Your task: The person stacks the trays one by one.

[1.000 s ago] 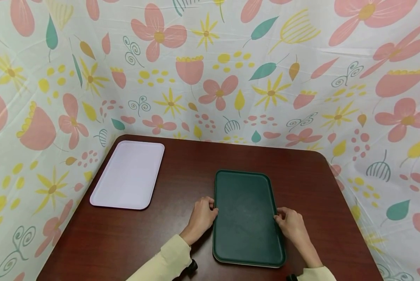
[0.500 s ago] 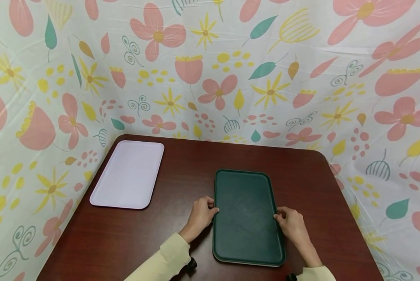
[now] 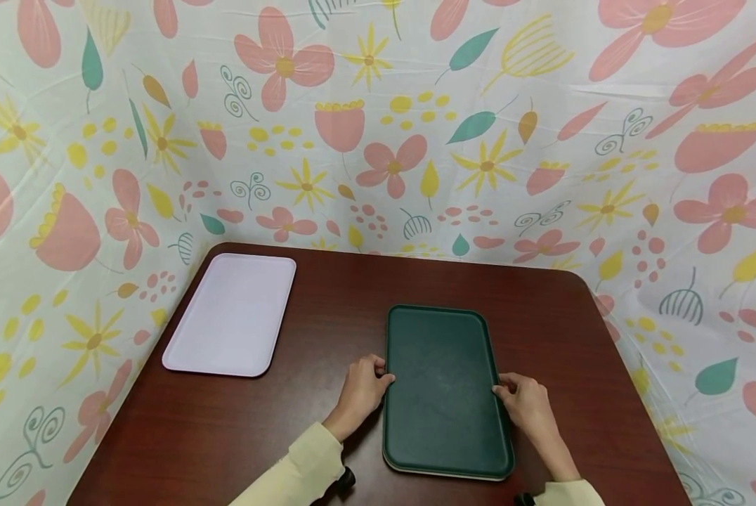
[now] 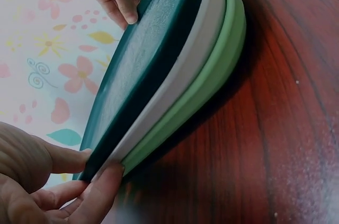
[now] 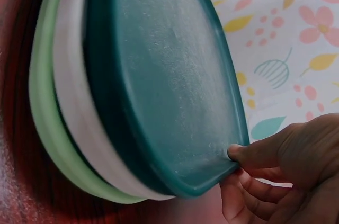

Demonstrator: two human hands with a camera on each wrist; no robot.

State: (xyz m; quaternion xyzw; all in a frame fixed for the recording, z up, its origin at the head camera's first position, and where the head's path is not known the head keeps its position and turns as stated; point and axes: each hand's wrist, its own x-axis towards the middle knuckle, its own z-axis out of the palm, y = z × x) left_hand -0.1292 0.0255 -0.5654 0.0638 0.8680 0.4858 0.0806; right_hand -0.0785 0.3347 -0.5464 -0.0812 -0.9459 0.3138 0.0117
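A dark green rectangular tray point(image 3: 444, 393) lies on top of a stack, right of the table's middle. Beneath it the left wrist view shows a white tray point(image 4: 183, 70) and a light green tray point(image 4: 212, 81). My left hand point(image 3: 360, 390) pinches the stack's left edge, thumb on the dark green rim and fingertips against the trays' sides. On the opposite edge my right hand point(image 3: 525, 404) pinches the dark green tray's rim, its thumb on top. How far the fingers reach under the trays is hidden.
A pale lilac tray point(image 3: 231, 316) lies apart at the table's back left. The brown wooden table point(image 3: 226, 429) has rounded far corners. Flower-patterned cloth point(image 3: 390, 91) hangs behind it and along both sides.
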